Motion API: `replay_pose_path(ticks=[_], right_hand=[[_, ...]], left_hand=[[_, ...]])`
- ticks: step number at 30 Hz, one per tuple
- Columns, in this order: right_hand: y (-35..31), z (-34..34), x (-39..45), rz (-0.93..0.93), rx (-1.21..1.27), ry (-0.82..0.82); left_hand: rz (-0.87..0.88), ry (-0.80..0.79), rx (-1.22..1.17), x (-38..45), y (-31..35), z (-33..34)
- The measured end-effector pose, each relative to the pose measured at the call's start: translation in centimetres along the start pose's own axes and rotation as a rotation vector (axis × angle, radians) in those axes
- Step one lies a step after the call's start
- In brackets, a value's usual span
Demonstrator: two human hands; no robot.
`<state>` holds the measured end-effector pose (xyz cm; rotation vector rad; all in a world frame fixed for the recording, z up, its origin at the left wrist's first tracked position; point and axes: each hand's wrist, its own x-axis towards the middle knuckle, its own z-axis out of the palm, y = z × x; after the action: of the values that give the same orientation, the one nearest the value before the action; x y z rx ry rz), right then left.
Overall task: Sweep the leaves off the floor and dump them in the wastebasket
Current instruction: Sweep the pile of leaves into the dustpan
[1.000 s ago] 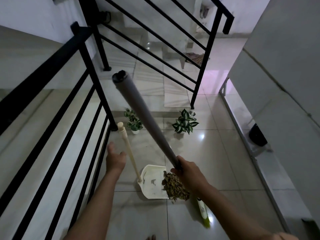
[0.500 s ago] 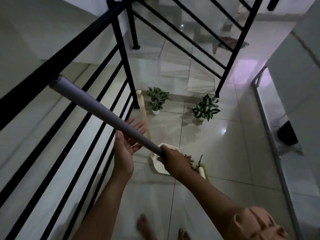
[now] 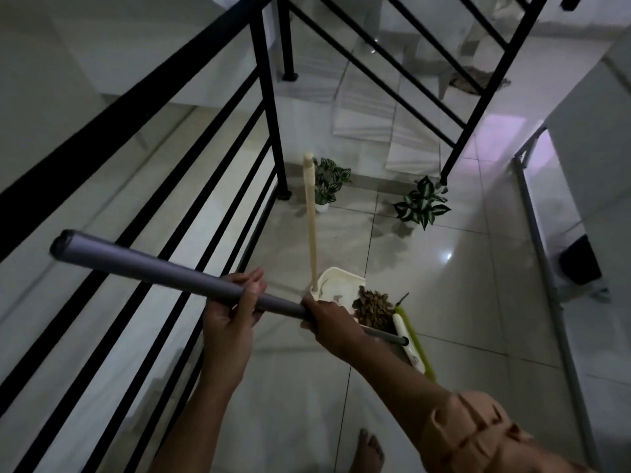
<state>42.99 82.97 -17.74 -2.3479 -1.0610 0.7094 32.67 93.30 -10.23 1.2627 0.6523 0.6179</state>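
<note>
Head view, left hand [image 3: 235,308] now gripping broom handle [image 3: 150,269] with right hand [image 3: 327,319], leaves [image 3: 372,307] beside dustpan [image 3: 338,278].

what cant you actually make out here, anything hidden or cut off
- Broom head, head view: its bristles are mostly hidden behind the right forearm.
- Dark bin at right: too dim to see inside.
- Leaves: whether all lie on the dustpan is unclear in the gloom.
- Left hand on the broom handle: the grip's inner side is hidden.
- Foot: cut off by the bottom edge.
</note>
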Motion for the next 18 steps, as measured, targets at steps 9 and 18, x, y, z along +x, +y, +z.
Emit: replay_pose_path(ticks=[9,18], right_hand=[[-5.2,3.6,-0.1,-0.143,-0.129,-0.148],[-6.8,2.6,-1.8,-0.195,-0.203,-0.105]], left_hand=[[0.057,0.150,-0.006,-4.4,0.8,-6.5],[0.126,0.138,0.013,-5.5,2.4,-7.2]])
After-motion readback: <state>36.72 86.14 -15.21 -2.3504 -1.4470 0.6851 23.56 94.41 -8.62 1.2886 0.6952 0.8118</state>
